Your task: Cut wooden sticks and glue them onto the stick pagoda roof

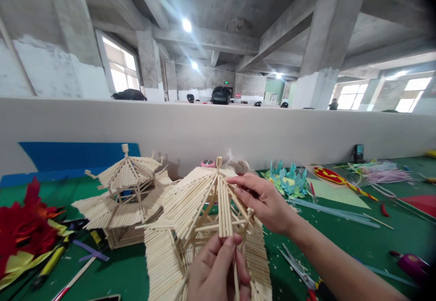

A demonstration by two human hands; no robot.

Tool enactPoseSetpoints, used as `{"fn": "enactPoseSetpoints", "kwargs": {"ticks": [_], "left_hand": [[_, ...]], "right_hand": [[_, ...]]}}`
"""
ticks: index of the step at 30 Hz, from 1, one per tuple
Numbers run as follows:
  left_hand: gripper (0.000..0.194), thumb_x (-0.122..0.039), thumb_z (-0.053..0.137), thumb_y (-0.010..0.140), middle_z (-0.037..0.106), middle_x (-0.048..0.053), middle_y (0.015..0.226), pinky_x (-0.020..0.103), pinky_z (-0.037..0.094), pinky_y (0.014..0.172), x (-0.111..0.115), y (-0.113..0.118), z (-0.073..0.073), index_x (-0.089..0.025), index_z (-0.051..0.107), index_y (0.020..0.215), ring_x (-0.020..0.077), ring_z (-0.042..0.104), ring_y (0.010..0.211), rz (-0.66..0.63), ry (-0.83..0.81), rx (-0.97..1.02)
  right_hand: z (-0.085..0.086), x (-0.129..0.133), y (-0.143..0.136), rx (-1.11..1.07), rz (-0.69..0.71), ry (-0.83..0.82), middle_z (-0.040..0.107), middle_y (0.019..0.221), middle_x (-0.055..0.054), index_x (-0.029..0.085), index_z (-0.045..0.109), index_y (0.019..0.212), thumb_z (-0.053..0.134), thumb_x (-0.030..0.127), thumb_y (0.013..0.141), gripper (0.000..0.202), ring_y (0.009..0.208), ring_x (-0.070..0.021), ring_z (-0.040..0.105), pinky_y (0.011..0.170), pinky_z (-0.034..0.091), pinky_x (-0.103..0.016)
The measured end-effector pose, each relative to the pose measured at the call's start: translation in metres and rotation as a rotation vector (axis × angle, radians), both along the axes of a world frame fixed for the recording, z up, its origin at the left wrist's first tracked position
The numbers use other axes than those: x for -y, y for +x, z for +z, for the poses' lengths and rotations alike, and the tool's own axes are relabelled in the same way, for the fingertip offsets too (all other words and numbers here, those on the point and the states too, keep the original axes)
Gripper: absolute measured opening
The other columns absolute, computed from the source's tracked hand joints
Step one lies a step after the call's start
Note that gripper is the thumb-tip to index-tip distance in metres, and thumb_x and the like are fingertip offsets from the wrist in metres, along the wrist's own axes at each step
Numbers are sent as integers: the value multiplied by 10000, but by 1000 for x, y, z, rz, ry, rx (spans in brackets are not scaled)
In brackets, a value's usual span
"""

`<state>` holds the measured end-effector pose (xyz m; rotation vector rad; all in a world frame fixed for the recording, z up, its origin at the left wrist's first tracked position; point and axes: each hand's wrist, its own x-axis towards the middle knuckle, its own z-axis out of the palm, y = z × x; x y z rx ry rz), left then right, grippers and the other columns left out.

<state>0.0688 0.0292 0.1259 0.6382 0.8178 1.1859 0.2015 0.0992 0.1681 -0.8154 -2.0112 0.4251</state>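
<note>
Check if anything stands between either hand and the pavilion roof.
Nothing visible does: the left hand holds a stick at the lower edge of the roof, and the right hand is at its upper part.

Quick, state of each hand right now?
Left hand: closed on a thin, pale wooden stick.
Right hand: at the pale, sloping wooden-stick roof; grip cannot be told.

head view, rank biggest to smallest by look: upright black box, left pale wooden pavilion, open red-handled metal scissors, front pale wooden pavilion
1. Front pale wooden pavilion
2. Left pale wooden pavilion
3. Open red-handled metal scissors
4. Upright black box
</note>
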Motion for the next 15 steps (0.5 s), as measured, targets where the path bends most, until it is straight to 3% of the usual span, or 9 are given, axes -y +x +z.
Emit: {"fn": "enactPoseSetpoints", "kwargs": {"ticks": [15], "left_hand": [[227, -320, 671, 663, 571, -38, 419, 111, 329, 255, -1, -1, -5, -122, 586, 732, 48, 462, 250, -28, 65, 42]], "right_hand": [[-1, 0, 3, -4, 55, -59, 552, 889, -54, 237, 643, 1030, 466, 161, 841, 269, 805, -149, 554, 698, 466, -304]]}}
